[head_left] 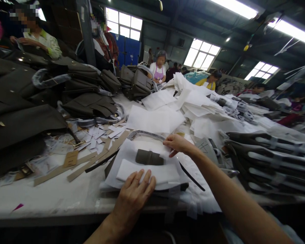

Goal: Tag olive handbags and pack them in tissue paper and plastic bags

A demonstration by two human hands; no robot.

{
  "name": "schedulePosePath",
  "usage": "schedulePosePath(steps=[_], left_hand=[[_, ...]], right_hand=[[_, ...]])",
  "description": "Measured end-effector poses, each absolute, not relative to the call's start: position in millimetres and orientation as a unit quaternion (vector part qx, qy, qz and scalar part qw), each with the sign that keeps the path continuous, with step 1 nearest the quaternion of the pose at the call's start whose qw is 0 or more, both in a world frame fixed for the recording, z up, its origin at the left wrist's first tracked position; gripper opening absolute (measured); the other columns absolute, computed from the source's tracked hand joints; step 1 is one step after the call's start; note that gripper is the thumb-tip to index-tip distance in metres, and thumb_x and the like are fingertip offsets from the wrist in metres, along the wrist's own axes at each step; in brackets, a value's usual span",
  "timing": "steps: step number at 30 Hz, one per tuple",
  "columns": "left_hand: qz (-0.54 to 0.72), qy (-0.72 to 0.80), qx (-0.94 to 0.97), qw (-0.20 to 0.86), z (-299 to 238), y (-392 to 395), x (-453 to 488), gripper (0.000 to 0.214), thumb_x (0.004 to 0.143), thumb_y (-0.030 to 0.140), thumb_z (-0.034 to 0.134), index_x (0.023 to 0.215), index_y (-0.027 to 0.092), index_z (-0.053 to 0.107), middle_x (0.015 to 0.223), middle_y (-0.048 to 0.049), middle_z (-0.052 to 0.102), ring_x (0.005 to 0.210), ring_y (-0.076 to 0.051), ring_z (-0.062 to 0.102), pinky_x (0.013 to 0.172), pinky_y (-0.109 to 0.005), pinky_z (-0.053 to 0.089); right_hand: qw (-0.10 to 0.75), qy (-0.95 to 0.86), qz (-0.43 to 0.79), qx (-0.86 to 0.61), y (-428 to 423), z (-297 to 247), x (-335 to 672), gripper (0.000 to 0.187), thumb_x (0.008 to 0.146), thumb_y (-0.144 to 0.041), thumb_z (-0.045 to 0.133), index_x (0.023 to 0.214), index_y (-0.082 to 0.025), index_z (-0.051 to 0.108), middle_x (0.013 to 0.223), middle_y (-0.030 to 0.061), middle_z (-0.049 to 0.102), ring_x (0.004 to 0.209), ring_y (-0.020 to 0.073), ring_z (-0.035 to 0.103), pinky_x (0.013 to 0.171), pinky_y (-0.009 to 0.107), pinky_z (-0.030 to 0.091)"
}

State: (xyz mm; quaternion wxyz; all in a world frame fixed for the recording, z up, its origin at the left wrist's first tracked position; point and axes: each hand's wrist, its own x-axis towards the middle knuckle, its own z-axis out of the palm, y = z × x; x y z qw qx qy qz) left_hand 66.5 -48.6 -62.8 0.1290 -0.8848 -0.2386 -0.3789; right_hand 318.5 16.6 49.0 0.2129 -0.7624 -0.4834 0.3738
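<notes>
In front of me a dark bag lies flat on the table, mostly covered by a white sheet (111, 179). A folded white foam strip (165, 173) rests across the sheet's near part. Through an opening shows a dark olive flap (148, 157) of the bag. My left hand (138, 189) lies on the foam strip, fingers stretched out. At the far right side of the bag, my right hand (179, 144) has its fingers closed at the end of the plastic-wrapped handle (147, 134). A thin dark strap (193, 176) sticks out to the right.
Dark bags (22, 125) are heaped on the left. Cardboard strips (83, 166) and white tags (98, 135) lie scattered beside the work. White sheets (155, 118) pile up beyond. Stacked wrapped bags (266, 162) stand right. Co-workers (159, 69) are across the table (66, 200).
</notes>
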Motion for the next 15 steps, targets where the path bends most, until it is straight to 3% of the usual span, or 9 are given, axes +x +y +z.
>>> schedulePosePath(steps=[4, 7, 10, 13, 15], left_hand=[[-0.349, -0.231, -0.891, 0.173, -60.7, -51.4, 75.3, 0.035, 0.102, 0.017, 0.031, 0.109, 0.017, 0.065, 0.118, -0.0075, 0.068, 0.115, -0.022, 0.060, 0.108, -0.041, 0.035], [-0.304, -0.189, -0.913, 0.198, -58.9, -51.3, 80.5, 0.031, 0.099, 0.016, 0.033, 0.105, 0.012, 0.064, 0.119, -0.0113, 0.067, 0.120, -0.023, 0.058, 0.110, -0.039, 0.034], [-0.303, -0.179, -0.914, 0.200, -60.5, -50.5, 83.7, 0.030, 0.098, 0.012, 0.032, 0.102, 0.012, 0.061, 0.119, -0.0133, 0.066, 0.118, -0.023, 0.060, 0.108, -0.037, 0.037], [-0.298, -0.187, -0.912, 0.210, -62.6, -50.5, 84.2, 0.030, 0.096, 0.009, 0.031, 0.107, 0.010, 0.059, 0.118, -0.0163, 0.066, 0.114, -0.024, 0.062, 0.105, -0.039, 0.040], [-0.291, -0.183, -0.912, 0.222, -61.8, -51.5, 83.2, 0.033, 0.097, 0.010, 0.031, 0.119, 0.009, 0.055, 0.117, -0.0170, 0.066, 0.114, -0.025, 0.063, 0.103, -0.040, 0.042]], right_hand=[[0.263, -0.497, 0.263, -0.784, -5.7, 54.1, 320.6, 0.020, 0.088, -0.025, 0.060, 0.106, -0.017, 0.067, 0.105, 0.0095, 0.071, 0.078, 0.0180, 0.069, 0.053, 0.024, 0.056], [0.291, -0.576, 0.161, -0.747, -43.6, 66.1, 314.1, 0.015, 0.089, -0.027, 0.062, 0.099, -0.021, 0.071, 0.100, 0.0050, 0.073, 0.085, 0.0178, 0.069, 0.068, 0.026, 0.056], [0.254, -0.679, 0.198, -0.660, -86.3, 69.2, 301.8, 0.012, 0.089, -0.027, 0.063, 0.092, -0.024, 0.074, 0.091, 0.0012, 0.074, 0.086, 0.0171, 0.068, 0.080, 0.028, 0.054], [0.202, -0.726, 0.251, -0.607, -116.7, 52.8, 292.0, 0.020, 0.087, -0.025, 0.068, 0.105, -0.026, 0.075, 0.107, 0.0036, 0.074, 0.102, 0.0206, 0.067, 0.095, 0.033, 0.050], [0.211, -0.720, 0.259, -0.609, -126.6, 34.4, 290.5, 0.029, 0.084, -0.025, 0.071, 0.113, -0.026, 0.073, 0.120, 0.0063, 0.071, 0.115, 0.0246, 0.062, 0.105, 0.038, 0.045]])
